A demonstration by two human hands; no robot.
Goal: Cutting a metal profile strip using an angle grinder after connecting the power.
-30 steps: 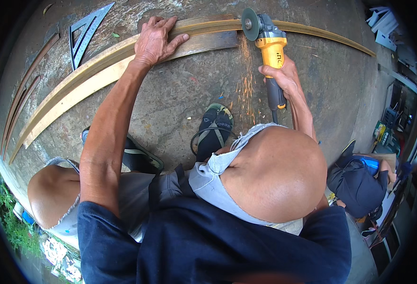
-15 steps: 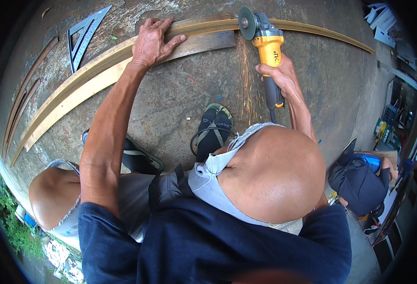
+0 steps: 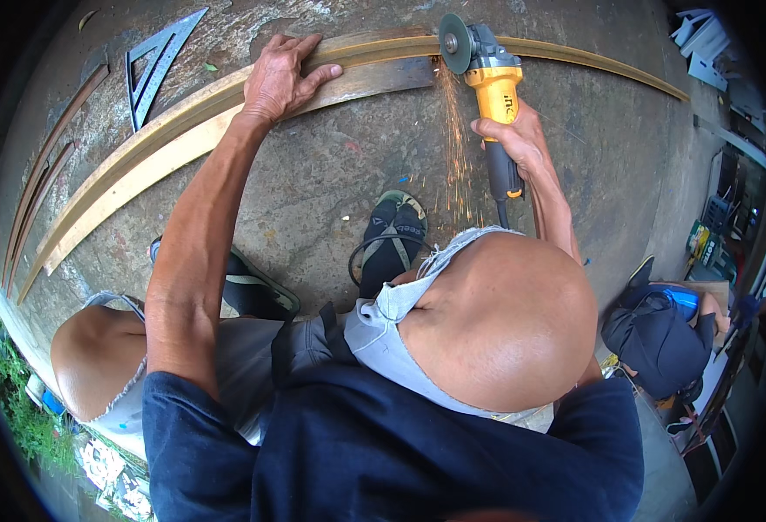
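My right hand is wrapped round the body of a yellow and black angle grinder. Its disc meets a long rusty metal bar, and orange sparks stream from there toward my feet. With fingers spread, my left hand presses down on the same bar, left of the disc. A wooden plank lies along the near side of the bar, partly under my left hand. The grinder's cord drops behind my right knee.
A metal speed square lies on the concrete floor at the far left, beside thin rusty strips. My sandalled foot is near the sparks. Another person crouches at the right, below a green tool case.
The grinder and both hands have hardly moved. The sparks still fly, in a slightly different spread.
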